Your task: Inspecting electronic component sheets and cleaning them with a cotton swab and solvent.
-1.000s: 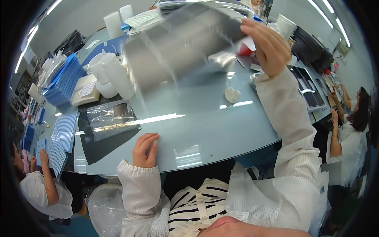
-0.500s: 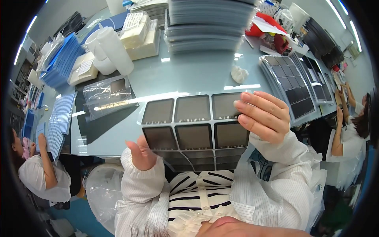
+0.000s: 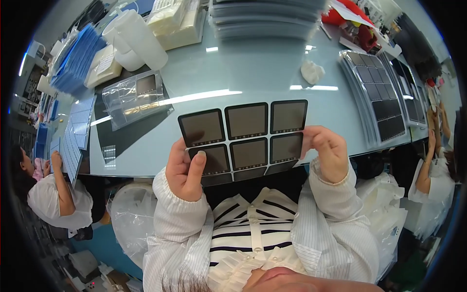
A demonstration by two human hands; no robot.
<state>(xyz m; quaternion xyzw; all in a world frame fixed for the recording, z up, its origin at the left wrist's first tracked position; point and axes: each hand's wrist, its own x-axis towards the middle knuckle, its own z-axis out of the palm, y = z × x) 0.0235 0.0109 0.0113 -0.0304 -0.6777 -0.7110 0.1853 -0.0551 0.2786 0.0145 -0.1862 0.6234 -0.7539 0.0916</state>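
Note:
A clear sheet with dark rectangular panels set in rows is held in front of my chest, tilted, its near rows bending down over the table edge. My left hand grips the left edge, thumb on the upper face and fingers beneath. At the right edge my right hand pinches the sheet with curled fingers, some of them hidden. On the table to the left lies a clear pocketed sheet with one dark panel in it, resting on a black mat.
A tall stack of clear sheets stands at the back. Piled panel sheets lie at the right, near a crumpled white wad. White cylinders, pale blocks and blue sheets fill the left. Co-workers sit at both sides.
My left hand has closed on the sheet's left edge. The right hand has slid down the right edge from its upper corner, and the sheet has turned slightly.

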